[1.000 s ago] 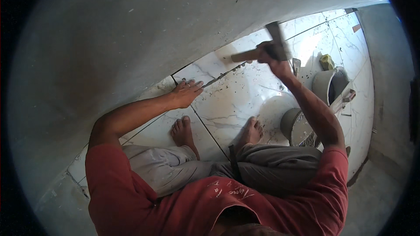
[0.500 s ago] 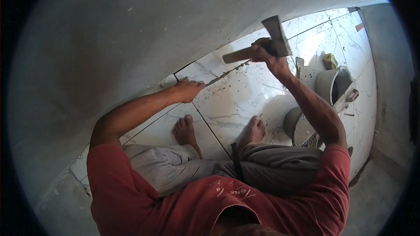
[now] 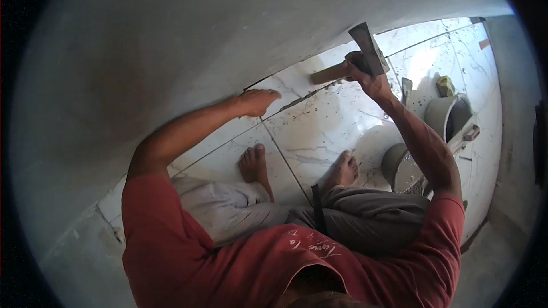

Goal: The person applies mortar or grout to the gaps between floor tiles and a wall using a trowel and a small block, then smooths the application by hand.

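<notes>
My right hand [image 3: 370, 80] grips a hatchet [image 3: 370, 51] close to its dark metal head. Its wooden handle [image 3: 330, 74] points left, with the free end over the narrow floor tile [image 3: 288, 82] along the wall; I cannot tell whether it touches. My left hand [image 3: 260, 102] lies palm down on that tile near a joint, fingers stretched out and holding nothing. An uneven, crumbly joint [image 3: 311, 97] runs between this tile and the larger white marbled tile [image 3: 302, 137] before my feet.
A grey wall [image 3: 171, 40] curves close along the far left. By my right arm stand a bucket [image 3: 436, 117] and another round container [image 3: 393, 162], partly hidden. A trowel-like tool [image 3: 406, 90] and a yellowish lump [image 3: 445, 86] lie near them. Crumbs dot the tiles.
The view has shifted a little, so the scene sits farther right. My left hand has moved slightly toward the wall. The hatchet's handle end has dropped somewhat toward the narrow tile.
</notes>
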Demonstrator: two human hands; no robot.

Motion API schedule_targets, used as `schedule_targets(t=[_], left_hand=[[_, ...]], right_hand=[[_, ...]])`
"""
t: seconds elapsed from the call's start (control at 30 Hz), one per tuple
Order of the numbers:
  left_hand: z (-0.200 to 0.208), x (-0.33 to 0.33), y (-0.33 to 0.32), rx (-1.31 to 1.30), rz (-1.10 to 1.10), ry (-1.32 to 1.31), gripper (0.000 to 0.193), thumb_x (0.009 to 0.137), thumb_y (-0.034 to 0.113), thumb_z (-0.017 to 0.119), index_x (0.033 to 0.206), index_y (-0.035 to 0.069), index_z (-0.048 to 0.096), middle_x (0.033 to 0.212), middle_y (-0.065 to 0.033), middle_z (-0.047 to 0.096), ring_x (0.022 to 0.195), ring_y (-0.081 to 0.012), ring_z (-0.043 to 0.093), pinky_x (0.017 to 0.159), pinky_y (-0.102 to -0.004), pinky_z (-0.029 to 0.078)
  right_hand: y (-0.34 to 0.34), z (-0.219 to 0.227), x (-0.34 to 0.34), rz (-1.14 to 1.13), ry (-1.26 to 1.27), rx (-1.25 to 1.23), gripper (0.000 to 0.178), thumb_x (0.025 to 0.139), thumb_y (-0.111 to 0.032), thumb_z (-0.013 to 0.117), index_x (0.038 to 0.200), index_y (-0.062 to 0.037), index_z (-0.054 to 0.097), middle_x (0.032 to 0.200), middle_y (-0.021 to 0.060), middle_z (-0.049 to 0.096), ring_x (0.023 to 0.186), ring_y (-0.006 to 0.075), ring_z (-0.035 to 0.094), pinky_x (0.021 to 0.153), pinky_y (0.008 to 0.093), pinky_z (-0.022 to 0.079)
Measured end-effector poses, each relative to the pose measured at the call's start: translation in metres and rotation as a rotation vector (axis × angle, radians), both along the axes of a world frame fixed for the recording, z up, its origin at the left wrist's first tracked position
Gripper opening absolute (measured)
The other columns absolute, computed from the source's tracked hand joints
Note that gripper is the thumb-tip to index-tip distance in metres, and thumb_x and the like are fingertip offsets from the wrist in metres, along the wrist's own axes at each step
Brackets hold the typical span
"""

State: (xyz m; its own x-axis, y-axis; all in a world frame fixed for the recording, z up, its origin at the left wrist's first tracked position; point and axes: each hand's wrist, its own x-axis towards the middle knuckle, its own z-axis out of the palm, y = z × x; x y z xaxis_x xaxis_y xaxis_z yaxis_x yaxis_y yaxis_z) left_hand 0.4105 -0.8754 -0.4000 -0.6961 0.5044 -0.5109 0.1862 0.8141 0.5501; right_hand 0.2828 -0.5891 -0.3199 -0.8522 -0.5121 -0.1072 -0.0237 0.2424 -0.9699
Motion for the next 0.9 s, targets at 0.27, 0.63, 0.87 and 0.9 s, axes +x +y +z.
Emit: schedule_targets(t=[0.27,0.63,0.87,0.9], left_hand=[[-0.003,0.008,-0.002,-0.007,-0.071,0.068,0.051,0.078,-0.010,0.040,0.127,0.002,0.043,0.132,-0.0181,0.045,0.123,-0.0320,0.042,0.103,-0.0387,0.035],[-0.027,-0.002,-0.005,0.017,-0.069,0.131,0.051,0.075,-0.007,0.042,0.126,0.000,0.044,0.126,-0.0212,0.050,0.117,-0.0349,0.047,0.097,-0.0414,0.039],[-0.018,-0.003,-0.005,0.099,0.008,0.011,0.054,0.076,-0.006,0.039,0.130,-0.003,0.039,0.131,-0.0224,0.045,0.122,-0.0336,0.043,0.105,-0.0374,0.033],[-0.018,-0.002,-0.007,0.100,-0.019,0.026,0.054,0.076,-0.006,0.040,0.130,-0.003,0.039,0.130,-0.0224,0.045,0.121,-0.0345,0.043,0.105,-0.0375,0.033]], right_hand=[[0.060,-0.002,-0.045,-0.210,0.182,0.097,0.032,0.081,-0.013,0.067,0.104,0.0050,0.053,0.084,0.0124,0.062,0.069,0.0187,0.064,0.056,0.0294,0.055],[0.081,0.013,-0.085,-0.380,0.168,0.193,0.034,0.082,-0.022,0.067,0.104,0.0020,0.057,0.091,0.0123,0.062,0.079,0.0198,0.063,0.062,0.0299,0.056],[0.089,0.016,-0.093,-0.394,0.198,0.204,0.036,0.083,-0.026,0.065,0.101,0.0043,0.059,0.091,0.0139,0.062,0.076,0.0197,0.063,0.061,0.0296,0.055],[0.087,0.021,-0.092,-0.401,0.175,0.268,0.033,0.084,-0.024,0.065,0.101,0.0037,0.059,0.086,0.0122,0.063,0.072,0.0179,0.062,0.059,0.0290,0.053]])
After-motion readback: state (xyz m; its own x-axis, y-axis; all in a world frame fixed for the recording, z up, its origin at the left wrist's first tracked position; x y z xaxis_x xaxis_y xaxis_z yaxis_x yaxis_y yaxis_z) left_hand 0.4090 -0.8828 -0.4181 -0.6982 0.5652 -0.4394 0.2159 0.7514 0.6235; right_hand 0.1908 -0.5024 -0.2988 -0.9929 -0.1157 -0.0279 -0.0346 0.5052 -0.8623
